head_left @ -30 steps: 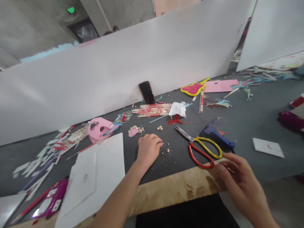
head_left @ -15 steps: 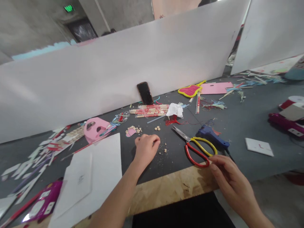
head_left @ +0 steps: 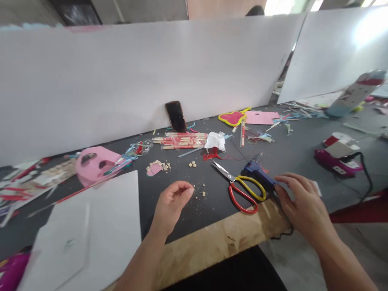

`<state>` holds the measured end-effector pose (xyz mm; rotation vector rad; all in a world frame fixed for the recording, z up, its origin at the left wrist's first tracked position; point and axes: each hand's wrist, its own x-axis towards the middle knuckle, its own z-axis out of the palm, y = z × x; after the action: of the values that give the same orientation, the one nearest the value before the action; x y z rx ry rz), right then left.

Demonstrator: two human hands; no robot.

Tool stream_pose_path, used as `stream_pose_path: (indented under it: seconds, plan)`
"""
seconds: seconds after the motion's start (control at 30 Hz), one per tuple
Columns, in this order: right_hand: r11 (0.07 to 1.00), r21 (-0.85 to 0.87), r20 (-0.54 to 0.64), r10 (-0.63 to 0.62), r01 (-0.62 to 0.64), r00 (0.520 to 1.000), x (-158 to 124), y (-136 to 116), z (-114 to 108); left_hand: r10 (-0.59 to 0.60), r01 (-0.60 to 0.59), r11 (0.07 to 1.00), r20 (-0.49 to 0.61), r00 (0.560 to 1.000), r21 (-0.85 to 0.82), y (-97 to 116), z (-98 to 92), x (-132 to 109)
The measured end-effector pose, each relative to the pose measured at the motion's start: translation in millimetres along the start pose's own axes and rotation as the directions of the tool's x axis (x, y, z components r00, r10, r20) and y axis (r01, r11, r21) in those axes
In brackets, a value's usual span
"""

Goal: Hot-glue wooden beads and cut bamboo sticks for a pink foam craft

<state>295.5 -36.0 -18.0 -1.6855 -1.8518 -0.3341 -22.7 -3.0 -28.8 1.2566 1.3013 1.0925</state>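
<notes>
1. Nearest, a bare wooden strip (head_left: pixel 212 242) edges the dark grey tabletop (head_left: pixel 189 222); white paper sheets (head_left: pixel 112 214) lie flat at the left.
2. The left hand (head_left: pixel 172 204) is above the tabletop, its thumb and index fingertips together; whether a tiny piece is pinched between them cannot be told.
3. Just beside those fingertips lie pale, crumb-like bits (head_left: pixel 203 194), scattered loosely.
4. The right hand (head_left: pixel 303 202) is at the handle end of a dark blue plastic glue gun (head_left: pixel 260 173), thumb and index finger either side of it; how firmly they close on it cannot be told.
5. The glue gun lies on the tabletop, its nozzle pointing away from the person and its black cord (head_left: pixel 291 226) hanging over the wooden strip.
6. Just left of it rest metal scissors with one red and one yellow handle loop (head_left: pixel 233 178), blades slightly parted.
7. Farther in, a small cluster of pale beige chunks (head_left: pixel 192 164) sits right of a pink heart-shaped piece (head_left: pixel 155 169) partly bordered with similar chunks.
8. Beyond are red-and-white wrapped wooden sticks (head_left: pixel 182 140), with crumpled white tissue (head_left: pixel 215 141) at their right end.
9. Farthest, a black phone (head_left: pixel 176 116) leans against an upright white panel (head_left: pixel 127 81).
</notes>
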Motion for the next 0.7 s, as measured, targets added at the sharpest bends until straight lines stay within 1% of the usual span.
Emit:
stream_pose_path:
  seconds: [0.1, 0.17, 0.3, 0.37, 0.47, 0.53, 0.6, 0.63, 0.67, 0.7]
  plan:
    - [0.992, -0.125, 0.019, -0.003, 0.005, 1.000, 7, 14, 0, -0.033, 0.037, 0.996, 0.051, 0.998, -0.078, -2, 0.4, -3]
    - [0.987, -0.156, 0.077, -0.018, 0.030, 0.997, 11, 18, 5, -0.047, 0.054, 0.994, 0.077, 0.996, -0.097, -2, 1.5, -5]
    - [0.983, -0.166, 0.229, -0.041, 0.081, 0.973, 22, 18, 27, -0.090, 0.103, 0.986, 0.102, 0.991, -0.134, 0, 3.5, -7]
    - [0.978, -0.184, 0.277, -0.041, 0.095, 0.960, 27, 19, 39, -0.107, 0.125, 0.976, 0.110, 0.988, -0.177, -1, 3.7, -7]
    - [0.979, -0.176, 0.299, -0.045, 0.101, 0.953, 35, 21, 50, -0.105, 0.134, 0.952, 0.119, 0.987, -0.276, -4, 3.2, -6]
    - [0.983, -0.164, 0.297, -0.029, 0.081, 0.954, 40, 21, 48, -0.104, 0.143, 0.923, 0.126, 0.987, -0.358, -4, 3.0, -5]
    - [0.986, -0.168, 0.263, 0.037, 0.008, 0.964, 43, 18, 39, -0.117, 0.162, 0.885, 0.129, 0.985, -0.435, -3, 3.2, -5]
    - [0.986, -0.153, 0.228, 0.097, -0.063, 0.969, 43, 16, 32, -0.129, 0.176, 0.867, 0.130, 0.983, -0.467, -1, 3.4, -5]
    - [0.982, -0.101, 0.185, 0.174, -0.157, 0.967, 43, 13, 24, -0.143, 0.190, 0.849, 0.132, 0.981, -0.494, 1, 3.8, -5]
    - [0.968, -0.011, 0.158, 0.248, -0.249, 0.956, 41, 9, 17, -0.154, 0.202, 0.832, 0.136, 0.979, -0.517, 3, 4.3, -5]
